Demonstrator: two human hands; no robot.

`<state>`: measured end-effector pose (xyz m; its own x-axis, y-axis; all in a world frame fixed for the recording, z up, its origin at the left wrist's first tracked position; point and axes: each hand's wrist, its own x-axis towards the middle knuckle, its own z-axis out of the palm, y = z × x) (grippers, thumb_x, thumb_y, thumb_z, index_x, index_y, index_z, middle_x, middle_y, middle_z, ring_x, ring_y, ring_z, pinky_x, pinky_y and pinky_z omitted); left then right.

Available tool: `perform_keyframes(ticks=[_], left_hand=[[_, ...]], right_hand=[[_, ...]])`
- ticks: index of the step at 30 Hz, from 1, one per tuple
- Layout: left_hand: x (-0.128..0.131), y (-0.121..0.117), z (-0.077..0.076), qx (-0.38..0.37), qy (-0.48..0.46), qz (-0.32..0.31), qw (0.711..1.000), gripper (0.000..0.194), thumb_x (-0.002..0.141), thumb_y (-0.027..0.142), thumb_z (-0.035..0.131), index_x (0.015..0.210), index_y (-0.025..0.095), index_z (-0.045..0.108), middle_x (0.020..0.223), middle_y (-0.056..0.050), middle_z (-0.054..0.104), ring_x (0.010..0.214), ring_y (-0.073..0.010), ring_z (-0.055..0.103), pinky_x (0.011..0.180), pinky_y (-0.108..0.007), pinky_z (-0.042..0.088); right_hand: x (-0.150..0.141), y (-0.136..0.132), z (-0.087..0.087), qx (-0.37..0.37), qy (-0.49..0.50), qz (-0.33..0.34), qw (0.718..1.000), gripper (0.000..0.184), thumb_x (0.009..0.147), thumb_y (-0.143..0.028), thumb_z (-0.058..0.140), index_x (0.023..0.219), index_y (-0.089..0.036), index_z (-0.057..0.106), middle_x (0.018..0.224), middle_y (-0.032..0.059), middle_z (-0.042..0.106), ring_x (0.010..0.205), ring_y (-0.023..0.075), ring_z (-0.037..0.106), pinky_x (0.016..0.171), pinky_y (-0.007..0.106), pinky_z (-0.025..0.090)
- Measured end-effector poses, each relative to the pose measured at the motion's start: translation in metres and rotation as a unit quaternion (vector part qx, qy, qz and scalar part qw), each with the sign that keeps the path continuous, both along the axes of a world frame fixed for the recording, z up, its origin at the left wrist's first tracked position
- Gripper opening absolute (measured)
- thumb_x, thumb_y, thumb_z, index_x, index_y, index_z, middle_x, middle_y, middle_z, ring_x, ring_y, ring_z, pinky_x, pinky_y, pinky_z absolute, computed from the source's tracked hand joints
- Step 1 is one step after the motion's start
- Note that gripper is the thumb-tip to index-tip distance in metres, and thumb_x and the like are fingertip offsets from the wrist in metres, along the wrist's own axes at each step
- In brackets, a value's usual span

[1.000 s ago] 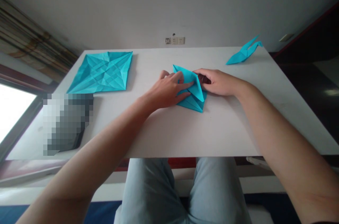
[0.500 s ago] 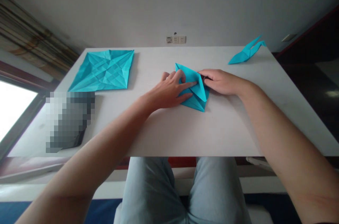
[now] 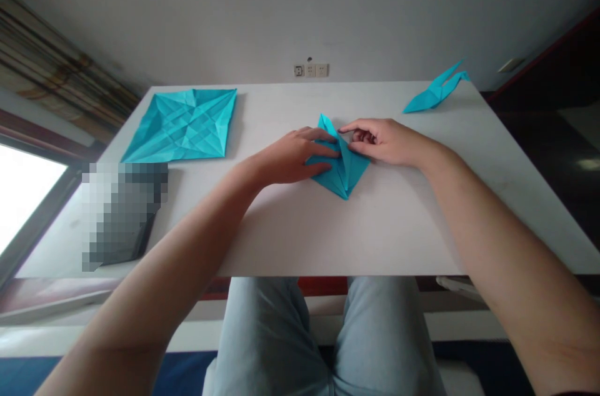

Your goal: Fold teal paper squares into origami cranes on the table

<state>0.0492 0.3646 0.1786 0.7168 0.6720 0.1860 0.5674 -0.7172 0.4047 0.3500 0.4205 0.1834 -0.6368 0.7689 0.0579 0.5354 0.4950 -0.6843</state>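
Observation:
A half-folded blue paper piece (image 3: 341, 172) lies on the white table (image 3: 300, 221) in front of me, its point toward me. My left hand (image 3: 293, 155) rests on its left side, fingers stretched flat and pressing the paper down. My right hand (image 3: 382, 140) sits at its right upper edge, index finger reaching over the raised flap and the other fingers curled against the paper.
A large creased blue paper square (image 3: 182, 123) lies flat at the far left. A finished blue folded figure (image 3: 435, 93) stands at the far right corner. A blurred dark object (image 3: 122, 212) lies near the left front edge. Wall sockets (image 3: 310, 70) are behind the table.
The raised flap has been folded in, so the piece is now narrower and points toward me. My left hand slid flat over its left side; my right fingers moved onto the top edge.

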Motion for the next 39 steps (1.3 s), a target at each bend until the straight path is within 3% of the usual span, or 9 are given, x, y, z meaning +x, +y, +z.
perform_keyframes(ticks=[6,9,12,15,20,26,31,34,39], left_hand=[[-0.004,0.008,-0.003,-0.022,-0.092,0.019,0.995,0.024,0.099,0.034,0.089,0.12,0.023,0.088,0.142,-0.012,0.082,0.131,-0.0295,0.079,0.121,-0.045,0.062],[-0.006,0.01,-0.009,-0.011,-0.12,0.034,0.992,0.038,0.093,0.034,0.093,0.126,0.02,0.081,0.143,-0.015,0.075,0.13,-0.0289,0.077,0.12,-0.045,0.064],[-0.007,0.012,-0.016,-0.013,-0.143,0.035,0.989,0.046,0.096,0.03,0.082,0.14,0.02,0.071,0.148,-0.016,0.068,0.132,-0.0267,0.076,0.122,-0.044,0.064],[-0.003,0.01,-0.021,-0.005,-0.125,0.042,0.991,0.053,0.103,0.034,0.077,0.153,0.02,0.065,0.156,-0.019,0.062,0.143,-0.0303,0.072,0.129,-0.049,0.06],[0.009,-0.001,-0.019,0.015,-0.017,0.085,0.996,0.085,0.106,0.057,0.081,0.175,0.017,0.053,0.17,-0.027,0.055,0.163,-0.0444,0.057,0.137,-0.066,0.047],[0.013,-0.01,-0.005,-0.009,0.021,0.063,0.998,0.07,0.108,0.053,0.076,0.171,0.025,0.064,0.176,-0.02,0.059,0.162,-0.0407,0.06,0.142,-0.06,0.04],[0.015,-0.015,0.001,-0.036,0.013,0.058,0.998,0.06,0.107,0.061,0.079,0.158,0.029,0.075,0.176,-0.016,0.062,0.173,-0.0442,0.048,0.149,-0.069,0.019],[0.017,-0.016,-0.001,-0.053,0.0,0.059,0.997,0.066,0.101,0.063,0.084,0.155,0.026,0.074,0.173,-0.02,0.057,0.167,-0.0421,0.054,0.147,-0.067,0.025],[0.016,-0.016,-0.002,-0.085,-0.002,0.016,0.996,0.076,0.089,0.05,0.09,0.158,0.029,0.069,0.171,-0.019,0.052,0.171,-0.0422,0.044,0.149,-0.066,0.025]], right_hand=[[-0.004,0.003,-0.006,0.037,-0.002,0.008,0.999,0.052,0.103,-0.052,0.078,0.147,-0.026,0.086,0.11,0.0103,0.08,0.095,0.0305,0.073,0.099,0.049,0.064],[-0.004,0.007,-0.011,0.062,0.007,0.017,0.998,0.049,0.1,-0.051,0.082,0.145,-0.03,0.087,0.118,0.0121,0.074,0.1,0.032,0.072,0.102,0.052,0.064],[-0.002,0.008,-0.014,0.052,-0.01,0.029,0.998,0.054,0.1,-0.052,0.083,0.151,-0.034,0.086,0.126,0.0128,0.067,0.105,0.0334,0.072,0.107,0.055,0.066],[0.001,0.006,-0.013,0.062,-0.035,0.041,0.997,0.059,0.102,-0.056,0.08,0.158,-0.035,0.082,0.141,0.0146,0.063,0.124,0.0379,0.072,0.124,0.06,0.061],[0.004,0.003,-0.014,0.094,-0.058,0.043,0.993,0.067,0.102,-0.059,0.08,0.165,-0.037,0.076,0.158,0.0145,0.059,0.15,0.0431,0.063,0.138,0.064,0.05],[0.002,0.008,-0.015,0.11,-0.01,0.044,0.993,0.06,0.106,-0.051,0.076,0.163,-0.035,0.075,0.15,0.0147,0.068,0.144,0.0408,0.066,0.135,0.064,0.052],[0.002,0.012,-0.014,0.112,0.024,0.02,0.993,0.05,0.113,-0.045,0.064,0.159,-0.031,0.077,0.137,0.0146,0.07,0.126,0.0351,0.072,0.125,0.06,0.058],[0.002,0.013,-0.016,0.12,0.013,0.012,0.993,0.047,0.114,-0.043,0.061,0.155,-0.031,0.08,0.134,0.0139,0.067,0.127,0.0342,0.073,0.125,0.059,0.058],[0.003,0.013,-0.018,0.165,-0.015,0.013,0.986,0.047,0.109,-0.029,0.062,0.151,-0.037,0.08,0.146,0.0123,0.063,0.141,0.0355,0.067,0.132,0.061,0.054]])
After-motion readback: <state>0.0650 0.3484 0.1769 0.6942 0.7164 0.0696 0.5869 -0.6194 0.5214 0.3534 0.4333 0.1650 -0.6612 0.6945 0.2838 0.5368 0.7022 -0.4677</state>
